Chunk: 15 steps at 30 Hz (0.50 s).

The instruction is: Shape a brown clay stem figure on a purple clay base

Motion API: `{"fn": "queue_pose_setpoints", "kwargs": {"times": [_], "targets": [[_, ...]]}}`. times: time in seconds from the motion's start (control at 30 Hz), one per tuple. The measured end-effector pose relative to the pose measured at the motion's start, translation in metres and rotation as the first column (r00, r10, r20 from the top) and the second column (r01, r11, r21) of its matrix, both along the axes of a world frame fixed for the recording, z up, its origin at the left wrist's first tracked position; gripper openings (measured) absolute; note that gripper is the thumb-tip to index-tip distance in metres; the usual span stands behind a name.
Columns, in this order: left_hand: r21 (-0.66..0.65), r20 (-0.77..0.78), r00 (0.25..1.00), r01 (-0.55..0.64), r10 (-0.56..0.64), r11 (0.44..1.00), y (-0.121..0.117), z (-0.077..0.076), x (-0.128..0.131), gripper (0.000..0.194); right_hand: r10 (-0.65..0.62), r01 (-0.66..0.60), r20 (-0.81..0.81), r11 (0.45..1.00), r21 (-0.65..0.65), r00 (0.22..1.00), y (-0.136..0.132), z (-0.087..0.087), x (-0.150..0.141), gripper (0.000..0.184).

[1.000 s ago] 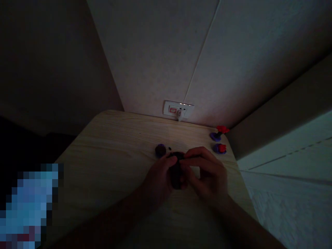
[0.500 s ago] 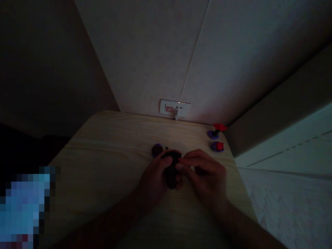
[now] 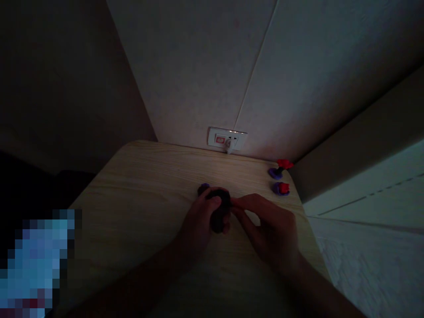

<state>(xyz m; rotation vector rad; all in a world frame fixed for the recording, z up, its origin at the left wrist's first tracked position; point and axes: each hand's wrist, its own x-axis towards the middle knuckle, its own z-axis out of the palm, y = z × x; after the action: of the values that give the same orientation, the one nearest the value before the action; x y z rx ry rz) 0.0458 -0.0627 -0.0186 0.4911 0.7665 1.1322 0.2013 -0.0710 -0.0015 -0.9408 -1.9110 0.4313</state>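
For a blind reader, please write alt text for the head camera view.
In dim light, a left hand grips a dark lump on a wooden table while the right hand pinches its edge. Two small purple and red pieces lie near a wall socket.

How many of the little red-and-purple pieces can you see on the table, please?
2, both near the table's far right corner: one by the wall, one just nearer. The hands may hide others.

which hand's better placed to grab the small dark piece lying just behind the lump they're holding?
Left, probably. The left hand wraps the dark lump, and its fingertips sit right beside the small dark piece. The right hand only pinches the lump's right side, farther off. Dim light limits certainty.
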Motion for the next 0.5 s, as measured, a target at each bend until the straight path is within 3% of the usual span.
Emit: {"fn": "queue_pose_setpoints", "kwargs": {"times": [0.13, 0.27, 0.5], "targets": [[-0.025, 0.024, 0.999, 0.041, -0.041, 0.999, -0.0025, -0.0005, 0.0005, 0.037, -0.012, 0.004, -0.079, 0.994, -0.108, 0.997, 0.0019, -0.0017, 0.0011, 0.016], [-0.010, 0.028, 0.997, 0.075, -0.075, 0.997, -0.0041, 0.0004, 0.0012, 0.037, 0.042, -0.079, -0.186, 0.977, -0.198, 0.982, 0.0052, -0.0062, 0.0033, 0.016], [-0.091, 0.040, 0.996, 0.080, -0.077, 0.993, -0.0071, 0.0051, 0.0021, 0.039, 0.140, -0.141, 0.019, 0.990, 0.024, 0.990, 0.0002, -0.0019, 0.0019, 0.034]]}}
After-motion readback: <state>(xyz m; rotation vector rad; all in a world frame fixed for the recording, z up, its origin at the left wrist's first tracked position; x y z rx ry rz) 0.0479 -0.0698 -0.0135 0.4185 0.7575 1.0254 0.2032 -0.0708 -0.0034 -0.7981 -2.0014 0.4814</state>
